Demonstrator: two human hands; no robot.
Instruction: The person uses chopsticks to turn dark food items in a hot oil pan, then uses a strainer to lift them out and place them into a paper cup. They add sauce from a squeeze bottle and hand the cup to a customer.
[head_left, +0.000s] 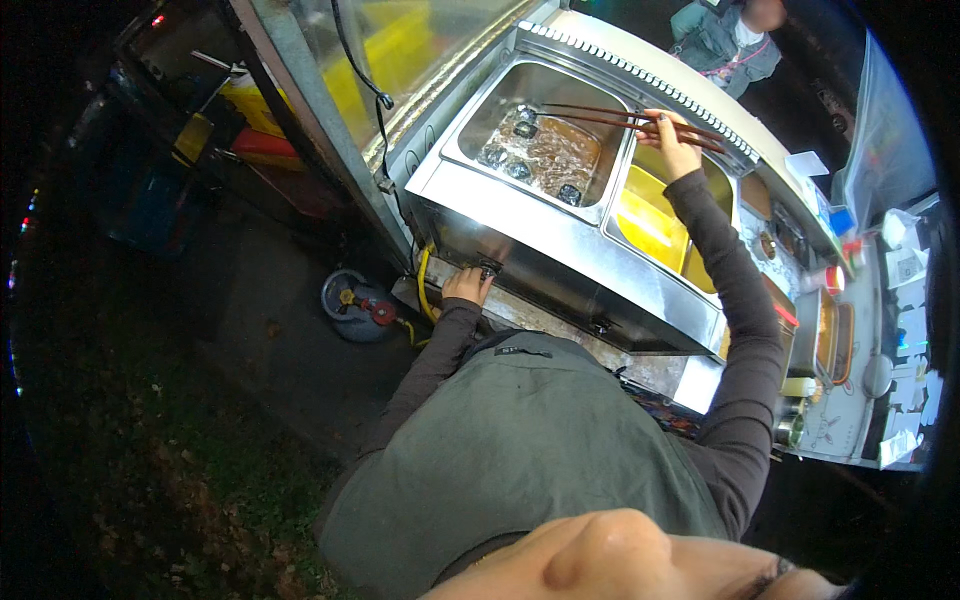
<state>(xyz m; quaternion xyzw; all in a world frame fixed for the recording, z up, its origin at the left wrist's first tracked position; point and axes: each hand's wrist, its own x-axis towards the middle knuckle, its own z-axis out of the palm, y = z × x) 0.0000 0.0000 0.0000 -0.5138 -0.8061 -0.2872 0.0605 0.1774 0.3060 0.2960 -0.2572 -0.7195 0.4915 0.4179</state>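
My right hand (672, 141) holds a pair of long brown chopsticks (600, 117) that reach left over the fryer's left vat (480, 115). Bubbling oil (560, 155) fills that vat, and several dark pieces (525, 129) fry in it. My left hand (468, 286) reaches down to a small knob (488, 268) on the front of the steel fryer (560, 250) and touches it. The right vat (645, 215) holds still yellow oil.
A grey gas cylinder with a red regulator (358, 305) stands on the dark ground, joined by a yellow hose (424, 290). A glass display case (400, 50) rises behind the fryer. A cluttered counter (850, 340) lies at right. Another person (735, 35) stands beyond the stall.
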